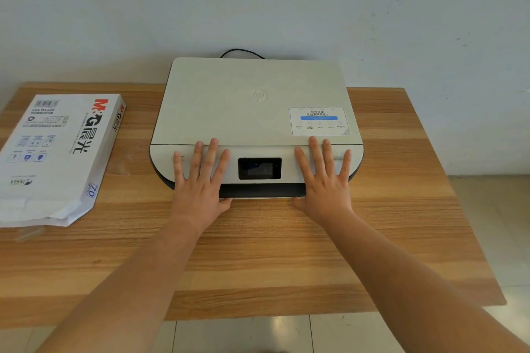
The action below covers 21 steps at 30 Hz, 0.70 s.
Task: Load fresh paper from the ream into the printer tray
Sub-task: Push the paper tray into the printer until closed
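Observation:
A flat white printer (255, 106) with its lid down sits at the back middle of the wooden table (258, 252). Its dark screen (259, 168) is on the front panel, and below that runs the black front of the tray (262, 190), pushed in. My left hand (199, 180) lies flat on the front panel left of the screen, fingers spread, thumb at the tray's lower edge. My right hand (325, 178) lies flat to the right of the screen in the same way. The white paper ream (57, 152) lies on the table's left, its near end torn open.
A black cable (242, 51) runs from behind the printer along the pale wall. A sticker (318, 120) is on the lid's right corner. The table's right edge drops to a tiled floor (493, 223), which also shows below the near edge.

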{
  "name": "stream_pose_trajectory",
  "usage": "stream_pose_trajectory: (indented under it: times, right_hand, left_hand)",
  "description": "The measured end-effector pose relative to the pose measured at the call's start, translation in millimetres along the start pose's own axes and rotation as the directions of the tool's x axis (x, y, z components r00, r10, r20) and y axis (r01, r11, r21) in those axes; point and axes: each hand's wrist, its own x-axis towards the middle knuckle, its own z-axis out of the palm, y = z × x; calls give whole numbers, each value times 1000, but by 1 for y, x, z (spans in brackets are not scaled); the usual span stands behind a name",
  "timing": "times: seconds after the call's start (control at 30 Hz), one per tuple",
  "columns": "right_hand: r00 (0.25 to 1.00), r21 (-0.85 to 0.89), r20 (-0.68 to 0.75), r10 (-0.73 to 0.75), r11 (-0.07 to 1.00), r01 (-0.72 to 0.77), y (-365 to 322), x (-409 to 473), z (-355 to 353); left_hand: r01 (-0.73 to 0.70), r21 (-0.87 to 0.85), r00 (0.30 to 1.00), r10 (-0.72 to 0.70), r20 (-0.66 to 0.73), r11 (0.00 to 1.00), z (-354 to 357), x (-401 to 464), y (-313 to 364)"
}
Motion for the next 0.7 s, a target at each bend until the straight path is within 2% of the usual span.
stream_pose_trajectory:
  times: [0.33,0.7]
  right_hand:
    - [1000,-7,10,11,1000,-11,-1,-2,-2]
    - [994,52,106,18,998,-24,-9,-16,-21]
  left_hand:
    - [28,18,999,-28,15,999,-7,-4,3]
    - [35,-38,996,-32,82,999,-27,-13,3]
